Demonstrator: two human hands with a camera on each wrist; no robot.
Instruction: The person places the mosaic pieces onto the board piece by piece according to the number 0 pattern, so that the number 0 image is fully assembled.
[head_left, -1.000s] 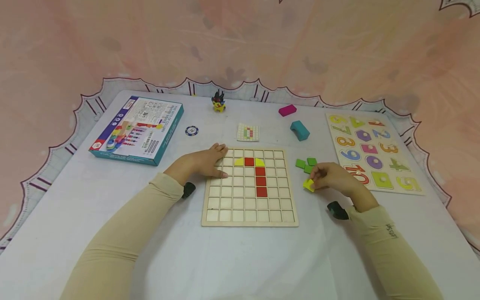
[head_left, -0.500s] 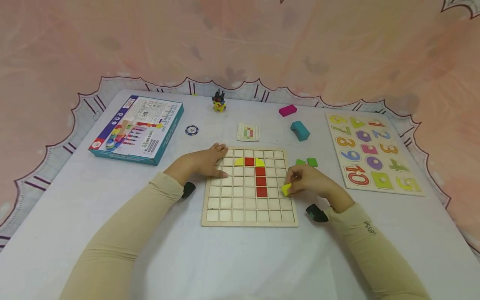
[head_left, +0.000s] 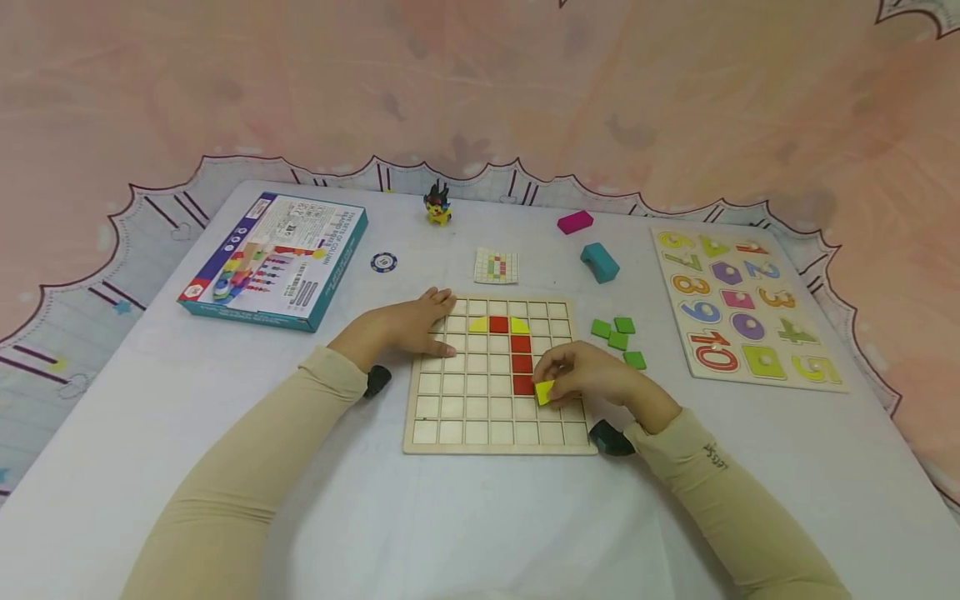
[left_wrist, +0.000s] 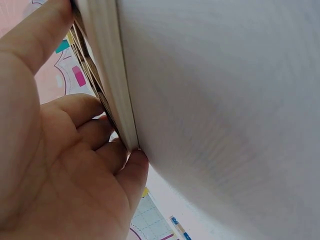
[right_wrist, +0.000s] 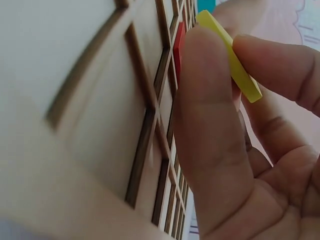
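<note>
A wooden grid board point(head_left: 450, 432) lies in front of me in the head view. My left hand point(head_left: 411, 325) rests on its upper left edge, fingers spread over the rim; in the left wrist view the fingertips touch the board's side. Between thumb and fingers my right hand point(head_left: 596, 377) pinches a yellow tile point(head_left: 544, 392), tilted over the board just right of the lowest red tile point(head_left: 523, 384). The right wrist view shows that yellow tile point(right_wrist: 245, 75) off the grid. Several red tiles stand in a column, with another red tile point(head_left: 498, 324) between two yellow rounded pieces point(head_left: 478, 325) above.
Several green tiles point(head_left: 618, 340) lie right of the board. Behind it are a small pattern card point(head_left: 496, 265), a poker chip point(head_left: 384, 262), a toy figure point(head_left: 437, 205), a magenta block point(head_left: 575, 221) and a teal arch block point(head_left: 600, 262). A box point(head_left: 277, 258) and number puzzle point(head_left: 750, 308) flank them.
My right hand has carried the yellow tile leftward from beside the green tiles to over the board, uncovering the green tiles. The left hand has stayed in place.
</note>
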